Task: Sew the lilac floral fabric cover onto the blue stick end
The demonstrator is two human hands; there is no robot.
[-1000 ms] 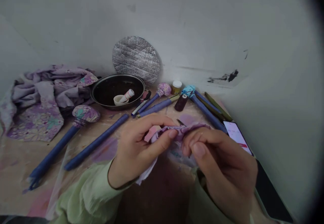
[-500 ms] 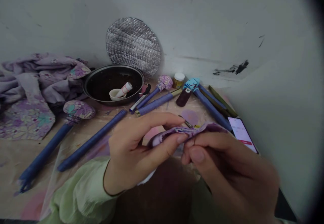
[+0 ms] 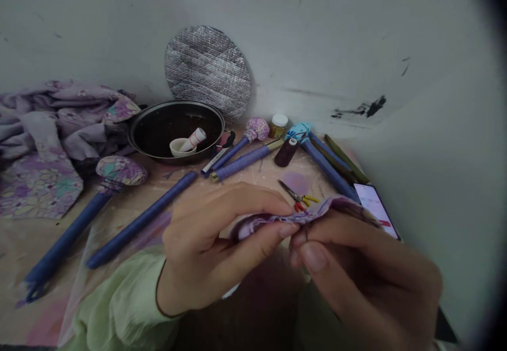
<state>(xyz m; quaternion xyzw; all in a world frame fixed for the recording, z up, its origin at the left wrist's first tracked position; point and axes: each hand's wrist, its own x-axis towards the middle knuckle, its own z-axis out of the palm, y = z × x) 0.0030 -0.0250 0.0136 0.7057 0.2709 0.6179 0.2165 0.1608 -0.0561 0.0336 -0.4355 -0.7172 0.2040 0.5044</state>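
Between both hands a piece of purple patterned fabric (image 3: 317, 212) is stretched, its raw, frayed edge facing up. My left hand (image 3: 222, 242) pinches the fabric's edge between thumb and forefinger. Close against it, my right hand (image 3: 368, 266) is closed, thumb and forefinger pressed around a thin dark sliver that looks like a sewing needle (image 3: 306, 233); the fabric runs over its fingers. Just behind the fabric lie small pliers (image 3: 293, 192) with red and yellow handles. A spool of dark thread (image 3: 285, 153) stands farther back.
A black pan (image 3: 138, 134) holds a small white cup (image 3: 178, 149). A silver quilted disc (image 3: 208, 71) leans on the wall. Cloth-headed blue sticks (image 3: 71, 237), a lidded jar (image 3: 278, 126), a phone (image 3: 374, 208) and bunched floral cloth (image 3: 43, 166) surround the hands.
Both hands have shifted slightly, my right one a little to the right and down. More of the pliers now shows behind the fabric, and the thin sliver in my right fingers is more visible.
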